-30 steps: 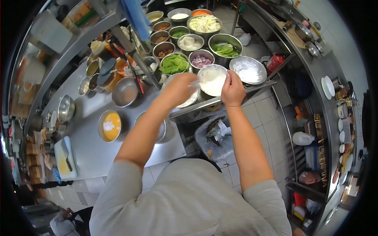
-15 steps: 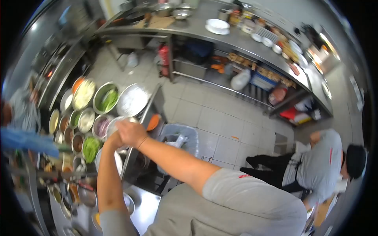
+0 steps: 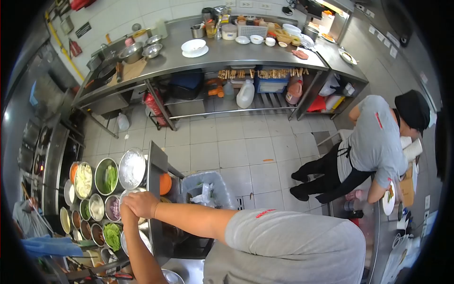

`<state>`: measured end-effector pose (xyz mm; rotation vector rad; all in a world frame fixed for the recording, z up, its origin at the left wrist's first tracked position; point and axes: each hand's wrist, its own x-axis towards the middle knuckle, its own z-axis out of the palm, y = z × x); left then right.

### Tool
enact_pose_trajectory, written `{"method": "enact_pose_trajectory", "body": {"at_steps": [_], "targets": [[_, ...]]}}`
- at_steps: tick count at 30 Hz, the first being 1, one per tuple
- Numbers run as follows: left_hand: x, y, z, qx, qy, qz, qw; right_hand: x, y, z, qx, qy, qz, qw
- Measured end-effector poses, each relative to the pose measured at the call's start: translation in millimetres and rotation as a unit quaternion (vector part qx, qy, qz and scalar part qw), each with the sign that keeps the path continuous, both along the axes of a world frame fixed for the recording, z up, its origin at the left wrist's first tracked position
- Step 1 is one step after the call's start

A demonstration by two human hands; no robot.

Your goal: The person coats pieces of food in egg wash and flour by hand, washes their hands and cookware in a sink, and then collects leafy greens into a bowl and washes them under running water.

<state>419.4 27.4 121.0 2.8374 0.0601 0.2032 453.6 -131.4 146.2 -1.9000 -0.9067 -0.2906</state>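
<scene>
My right hand (image 3: 143, 204) is closed and meets my left hand (image 3: 127, 214) over the front edge of the ingredient counter. The left fingers look curled in too, mostly covered; whatever they hold is hidden. Partly behind the hands is the rim of a pale bowl (image 3: 127, 193). Close by stand a bowl of chopped purple onion (image 3: 113, 208), a bowl of green lettuce (image 3: 112, 234) and a metal bowl with white powder (image 3: 132, 168). Further left are a deep bowl with green leaves (image 3: 110, 177) and a bowl of pale shredded vegetable (image 3: 83, 180).
A lined bin (image 3: 227, 189) stands on the floor right of the counter. Across the aisle runs a steel table (image 3: 165, 64) with white plates (image 3: 194, 48). A co-worker (image 3: 373, 137) in a grey shirt bends over the right-hand counter, near a plate of food (image 3: 388, 201).
My view has swung left and up, showing more of the back table and wall. My hands remain together over the same counter edge. The co-worker appears closer to the middle of view.
</scene>
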Motion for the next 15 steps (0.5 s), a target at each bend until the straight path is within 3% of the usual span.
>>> {"method": "enact_pose_trajectory", "body": {"at_steps": [5,7,8,9,11,13,15], "targets": [[-6.3,5.7,-20.3,0.118,0.043,0.002,0.992,-2.5,-2.1,0.9,0.023,-0.009,-0.008,1.0],[-14.7,-17.2,14.2,-0.085,-0.076,0.125,0.986,-1.2,-3.8,3.5,0.022,0.001,-0.002,1.0],[-12.7,-25.2,27.5,-0.007,-0.153,0.092,0.984,-1.5,-4.1,3.2,0.02,0.011,0.01,1.0],[-15.5,-19.8,18.7,-0.007,-0.149,0.093,0.984,-2.2,-3.8,2.4,0.019,0.015,0.011,1.0],[-22.3,-11.9,5.1,0.002,-0.018,0.074,0.997,-2.8,-1.9,1.5,0.006,0.012,0.007,1.0],[-21.3,-16.9,12.8,0.019,0.004,0.08,0.997,-2.1,-2.5,1.4,0.001,0.014,0.012,1.0],[-26.4,-43.2,49.8,-0.074,-0.113,0.132,0.982,0.2,-3.5,2.6,-0.001,0.019,0.015,1.0]]}}
